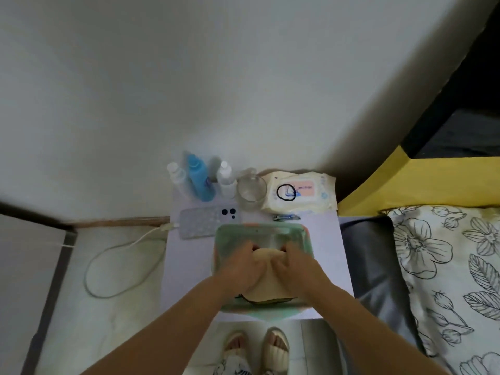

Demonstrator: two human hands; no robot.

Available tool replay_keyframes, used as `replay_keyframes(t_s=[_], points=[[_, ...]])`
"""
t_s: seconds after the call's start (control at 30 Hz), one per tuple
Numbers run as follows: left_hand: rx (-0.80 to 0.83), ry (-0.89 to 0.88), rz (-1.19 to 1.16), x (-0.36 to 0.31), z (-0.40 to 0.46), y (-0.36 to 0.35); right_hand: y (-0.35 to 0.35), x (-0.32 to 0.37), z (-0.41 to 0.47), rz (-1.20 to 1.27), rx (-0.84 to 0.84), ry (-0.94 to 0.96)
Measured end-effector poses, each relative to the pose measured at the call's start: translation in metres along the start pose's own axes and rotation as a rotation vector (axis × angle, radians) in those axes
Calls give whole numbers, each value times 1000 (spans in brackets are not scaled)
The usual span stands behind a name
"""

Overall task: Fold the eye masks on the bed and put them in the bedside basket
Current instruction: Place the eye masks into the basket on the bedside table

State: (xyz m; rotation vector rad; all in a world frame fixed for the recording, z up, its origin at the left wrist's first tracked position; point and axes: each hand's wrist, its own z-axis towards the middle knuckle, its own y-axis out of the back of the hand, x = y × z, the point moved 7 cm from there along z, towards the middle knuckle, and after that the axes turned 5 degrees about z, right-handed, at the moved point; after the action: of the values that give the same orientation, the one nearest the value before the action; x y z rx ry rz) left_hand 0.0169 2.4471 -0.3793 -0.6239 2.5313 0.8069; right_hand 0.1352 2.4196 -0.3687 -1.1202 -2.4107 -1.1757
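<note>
Bedside basket (pixel 224 239), eye mask (pixel 266 289) lengthwise (both hands (pixel 244 269) gripping)

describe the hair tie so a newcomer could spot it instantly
Start at the bedside table next to the yellow bed frame. At its back right corner lies a pale wet wipes pack. The hair tie is the thin black loop on top of it, the only ring-shaped thing there.

Bare forearms, no sleeves; cream open-toe slippers (pixel 255 347) on feet.
</note>
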Motion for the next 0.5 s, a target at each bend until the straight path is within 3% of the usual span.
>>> replay_keyframes(t_s=[0.5], points=[[21,104,155,47,59,-36,-62,-30,56,3,125,-80]])
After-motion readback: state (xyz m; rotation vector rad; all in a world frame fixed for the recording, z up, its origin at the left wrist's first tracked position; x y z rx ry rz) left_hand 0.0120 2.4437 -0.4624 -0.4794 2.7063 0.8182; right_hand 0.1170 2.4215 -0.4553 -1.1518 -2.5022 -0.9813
